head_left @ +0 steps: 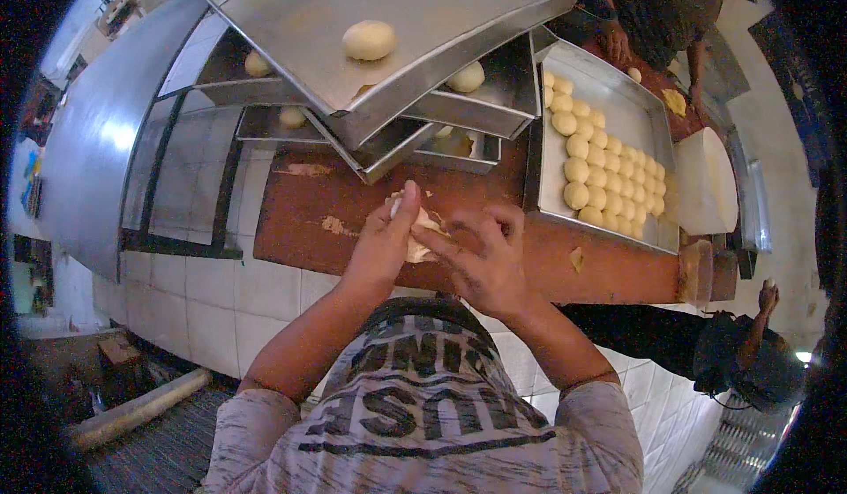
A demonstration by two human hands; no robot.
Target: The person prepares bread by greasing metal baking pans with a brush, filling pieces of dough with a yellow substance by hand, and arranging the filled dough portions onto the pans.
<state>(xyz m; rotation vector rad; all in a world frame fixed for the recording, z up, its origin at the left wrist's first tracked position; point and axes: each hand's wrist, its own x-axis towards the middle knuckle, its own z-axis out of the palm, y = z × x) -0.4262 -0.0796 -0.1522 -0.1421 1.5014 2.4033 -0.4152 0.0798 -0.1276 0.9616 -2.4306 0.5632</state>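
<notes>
Over the reddish-brown worktop [309,203], my left hand [379,243] grips a lump of pale dough [426,245], its thumb pointing up along one side. My right hand [485,256] is on the same lump from the right, fingers bent and pressing on it; much of the dough is hidden by the fingers. Beyond my hands, stacked metal trays [282,18] sit crosswise, with single dough balls [369,41] on some. To the right, a large metal tray [551,185] holds several rows of smooth dough balls [596,176].
A co-worker's hands [618,44] are at the far right end of the worktop, beside a pale block [706,185]. Another person [741,362] in dark clothing is at the lower right. A steel surface [79,168] stands at left, above white floor tiles [212,318].
</notes>
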